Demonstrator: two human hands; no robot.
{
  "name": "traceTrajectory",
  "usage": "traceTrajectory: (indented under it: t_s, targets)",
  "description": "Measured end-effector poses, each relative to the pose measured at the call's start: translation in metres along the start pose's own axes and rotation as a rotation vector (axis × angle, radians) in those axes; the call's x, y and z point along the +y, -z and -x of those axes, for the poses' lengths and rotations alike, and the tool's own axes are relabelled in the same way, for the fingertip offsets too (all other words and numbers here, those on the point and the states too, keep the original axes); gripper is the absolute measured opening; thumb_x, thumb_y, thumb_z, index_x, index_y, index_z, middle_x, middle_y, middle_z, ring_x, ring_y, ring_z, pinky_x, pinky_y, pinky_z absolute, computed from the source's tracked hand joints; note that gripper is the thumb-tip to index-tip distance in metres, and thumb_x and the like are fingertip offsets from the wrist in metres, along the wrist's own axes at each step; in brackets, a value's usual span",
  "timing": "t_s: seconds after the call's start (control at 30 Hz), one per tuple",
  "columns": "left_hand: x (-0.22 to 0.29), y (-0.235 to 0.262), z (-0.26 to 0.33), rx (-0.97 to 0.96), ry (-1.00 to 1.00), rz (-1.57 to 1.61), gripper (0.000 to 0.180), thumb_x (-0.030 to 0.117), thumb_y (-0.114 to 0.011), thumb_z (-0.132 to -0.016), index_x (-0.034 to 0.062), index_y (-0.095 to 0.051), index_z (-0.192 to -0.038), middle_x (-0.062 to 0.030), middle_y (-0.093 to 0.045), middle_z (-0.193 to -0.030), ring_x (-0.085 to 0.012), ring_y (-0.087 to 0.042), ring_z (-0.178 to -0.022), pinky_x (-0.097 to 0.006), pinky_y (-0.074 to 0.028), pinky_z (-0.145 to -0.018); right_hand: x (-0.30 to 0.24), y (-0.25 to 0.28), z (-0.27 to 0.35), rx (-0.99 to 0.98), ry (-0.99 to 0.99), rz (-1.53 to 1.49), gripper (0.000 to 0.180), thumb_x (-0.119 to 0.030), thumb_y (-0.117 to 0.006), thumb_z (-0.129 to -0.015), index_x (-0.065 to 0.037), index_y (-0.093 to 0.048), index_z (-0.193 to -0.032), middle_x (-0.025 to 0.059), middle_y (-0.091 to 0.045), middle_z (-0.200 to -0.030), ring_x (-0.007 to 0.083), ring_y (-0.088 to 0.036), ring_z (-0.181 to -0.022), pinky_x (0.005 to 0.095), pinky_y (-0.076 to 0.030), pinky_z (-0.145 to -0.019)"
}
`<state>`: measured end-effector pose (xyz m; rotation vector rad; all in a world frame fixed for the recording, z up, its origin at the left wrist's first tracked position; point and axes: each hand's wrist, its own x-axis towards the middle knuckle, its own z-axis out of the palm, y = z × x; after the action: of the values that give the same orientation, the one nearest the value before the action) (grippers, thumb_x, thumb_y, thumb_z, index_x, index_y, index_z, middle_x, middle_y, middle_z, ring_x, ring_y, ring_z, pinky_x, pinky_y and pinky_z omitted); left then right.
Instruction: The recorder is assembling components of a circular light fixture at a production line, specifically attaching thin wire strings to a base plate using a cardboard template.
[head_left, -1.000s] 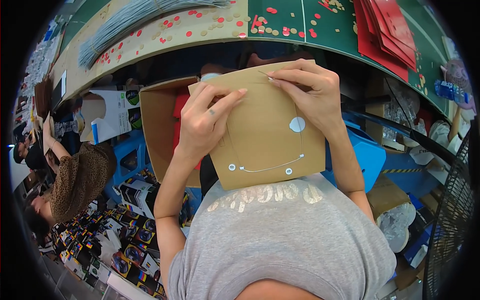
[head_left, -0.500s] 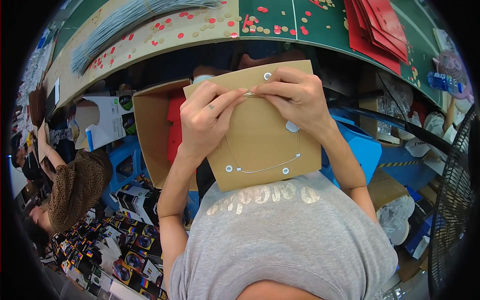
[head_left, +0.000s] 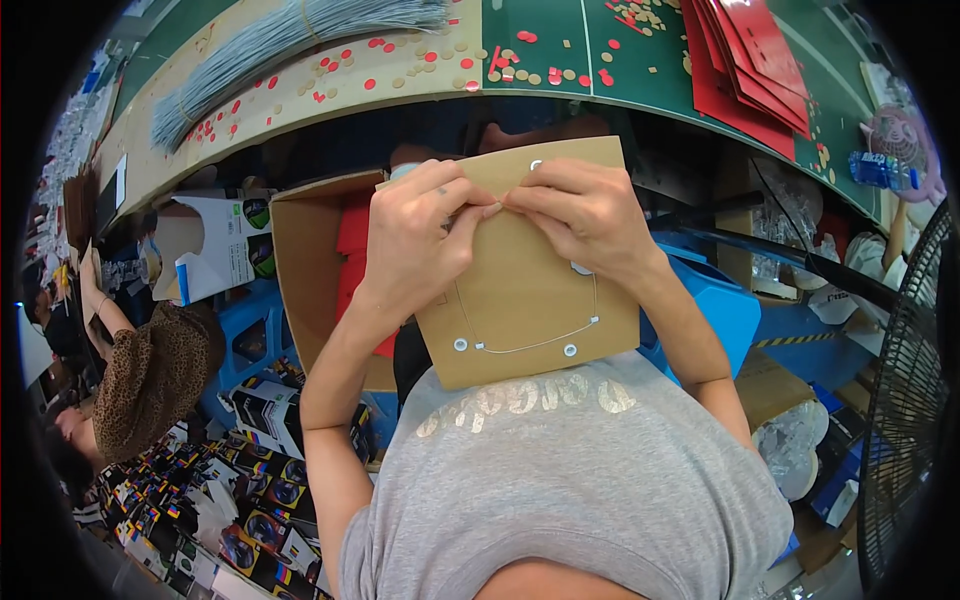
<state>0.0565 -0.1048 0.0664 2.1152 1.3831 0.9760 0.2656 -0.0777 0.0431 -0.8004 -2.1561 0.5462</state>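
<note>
Both hands up at chest, on a brown card [head_left: 530, 310] held against the grey shirt [head_left: 570, 470]. Left hand [head_left: 415, 240] and right hand [head_left: 590, 215] meet at the card's upper part, fingers pressed together, pinching something tiny there; can't tell what. Thin cord [head_left: 530, 345] loops between two eyelets low on the card. Desk [head_left: 420, 75] above, with red discs [head_left: 400, 62], grey cord bundle [head_left: 290, 40], red envelopes [head_left: 750, 50]. Open carton [head_left: 310, 260] just left.

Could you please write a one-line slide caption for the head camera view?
Both hands, left and right, pinch the top of a brown paper bag with a cord handle.
</note>
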Motion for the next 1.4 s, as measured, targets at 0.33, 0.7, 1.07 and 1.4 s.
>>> traceTrajectory:
  t_s: [0.33, 0.7, 1.07, 1.4]
  targets:
    - [0.018, 0.016, -0.018, -0.397, -0.384, -0.582, 0.014, 0.011, -0.064, -0.073, 0.0004, -0.062, -0.082, -0.0097, -0.057, -0.081, -0.0237, -0.057, -0.084, -0.034, -0.049, -0.073, 0.003, 0.004, -0.004, -0.074, 0.051, 0.055, 0.018, -0.001, -0.078, -0.069, -0.002, -0.074, -0.087, 0.0069, -0.064, -0.08, 0.024, -0.066, -0.069, 0.0346, -0.053, -0.06]
    - [0.02, -0.014, 0.011, -0.244, -0.394, -0.67, 0.018, 0.013, -0.062, -0.073, -0.0022, -0.065, -0.081, -0.0088, -0.053, -0.074, -0.0229, -0.053, -0.074, -0.034, -0.041, -0.062, 0.016, 0.023, -0.032, -0.371, -0.194, -0.265, 0.008, -0.008, -0.075, -0.077, -0.003, -0.078, -0.082, 0.0084, -0.069, -0.078, 0.0282, -0.067, -0.072, 0.0382, -0.054, -0.068]
    - [0.04, -0.059, 0.022, -0.016, -0.092, -0.695, 0.013, 0.008, -0.061, -0.07, -0.0024, -0.061, -0.077, -0.0117, -0.053, -0.071, -0.0253, -0.054, -0.071, -0.036, -0.044, -0.062, 0.014, 0.013, -0.121, -1.126, 0.144, 0.036, 0.01, -0.005, -0.063, -0.066, -0.001, -0.072, -0.069, 0.0148, -0.063, -0.061, 0.0342, -0.062, -0.063, 0.044, -0.047, -0.059]
    - [0.015, -0.012, 0.015, -0.121, -0.155, -0.26, 0.018, 0.007, -0.067, -0.077, 0.0001, -0.064, -0.093, -0.0125, -0.058, -0.086, -0.0305, -0.059, -0.088, -0.043, -0.046, -0.082, 0.038, 0.022, -0.063, -0.609, -0.096, -0.215, 0.014, -0.009, -0.081, -0.074, -0.001, -0.072, -0.083, 0.011, -0.065, -0.076, 0.0267, -0.066, -0.068, 0.0343, -0.054, -0.062]
